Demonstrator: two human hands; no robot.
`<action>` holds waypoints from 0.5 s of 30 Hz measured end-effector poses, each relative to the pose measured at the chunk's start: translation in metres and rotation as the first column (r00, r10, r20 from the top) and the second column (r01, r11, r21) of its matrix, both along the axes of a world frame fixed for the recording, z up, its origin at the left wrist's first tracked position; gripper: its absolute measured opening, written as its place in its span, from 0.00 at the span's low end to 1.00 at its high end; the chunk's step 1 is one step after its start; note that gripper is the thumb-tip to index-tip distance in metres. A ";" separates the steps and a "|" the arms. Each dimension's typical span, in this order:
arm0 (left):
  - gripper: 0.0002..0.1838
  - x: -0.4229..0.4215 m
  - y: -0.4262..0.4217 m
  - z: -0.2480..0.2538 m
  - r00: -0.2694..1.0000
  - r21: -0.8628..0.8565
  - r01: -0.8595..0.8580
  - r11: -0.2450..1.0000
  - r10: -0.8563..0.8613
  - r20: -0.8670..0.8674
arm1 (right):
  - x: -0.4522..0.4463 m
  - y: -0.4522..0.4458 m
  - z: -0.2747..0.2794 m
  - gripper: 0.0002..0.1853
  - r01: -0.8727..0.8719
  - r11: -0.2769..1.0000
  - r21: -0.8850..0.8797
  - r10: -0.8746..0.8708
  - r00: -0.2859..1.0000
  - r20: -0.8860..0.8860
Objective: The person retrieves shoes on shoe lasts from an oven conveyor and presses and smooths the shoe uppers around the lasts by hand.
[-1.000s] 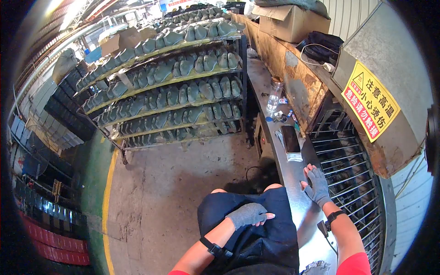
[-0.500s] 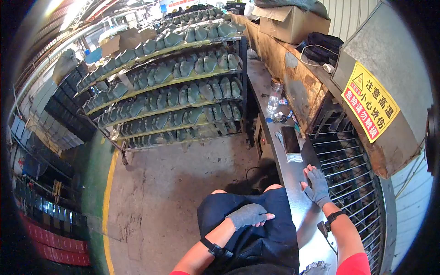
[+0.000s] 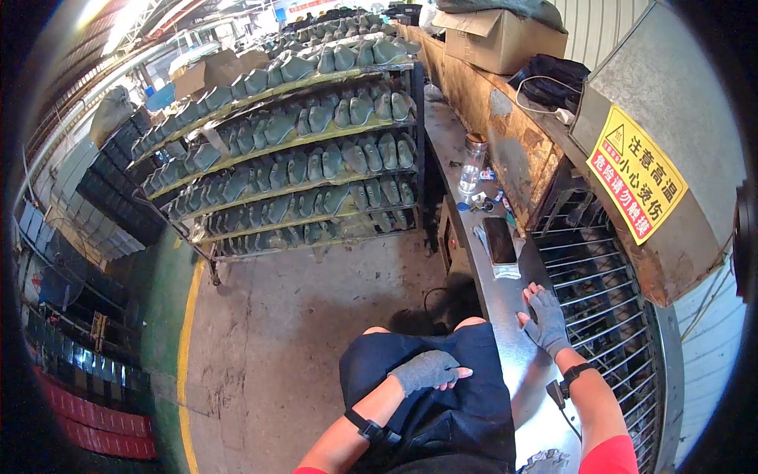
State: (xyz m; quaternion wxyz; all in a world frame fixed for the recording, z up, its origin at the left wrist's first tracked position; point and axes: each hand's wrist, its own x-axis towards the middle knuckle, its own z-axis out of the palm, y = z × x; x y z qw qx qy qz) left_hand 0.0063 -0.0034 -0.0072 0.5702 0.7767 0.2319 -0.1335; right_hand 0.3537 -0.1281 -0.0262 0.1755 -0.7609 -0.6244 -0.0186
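My left hand (image 3: 429,371), in a grey fingerless glove, rests on the dark cloth (image 3: 474,403) over my lap. Its fingers are loosely curled in, and I see nothing in them. My right hand (image 3: 542,318), gloved the same way, lies flat on the metal bench (image 3: 513,316) beside the barred grate (image 3: 600,300). The fingers of that hand are stretched out and hold nothing. Just beyond the fingertips a dark phone-like slab (image 3: 500,240) lies on a pale cloth or paper. Each wrist wears a black strap.
A clear bottle (image 3: 471,167) and small items stand farther along the bench. A rack (image 3: 316,130) full of grey-green shoe-shaped forms fills the middle distance. A yellow heat-warning sign (image 3: 636,175) marks the metal hood at right. A cardboard box (image 3: 501,39) sits above the wooden panel.
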 end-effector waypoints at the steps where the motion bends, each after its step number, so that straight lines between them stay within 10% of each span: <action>1: 0.36 0.000 0.000 0.002 1.000 0.000 0.000 1.000 0.000 0.000 | 0.000 0.000 0.000 0.36 0.000 1.000 0.000 0.000 1.000 0.000; 15: 0.36 0.001 0.001 0.007 1.000 0.017 0.026 1.000 -0.026 -0.017 | -0.001 0.000 0.001 0.37 -0.007 1.000 -0.003 0.007 1.000 0.008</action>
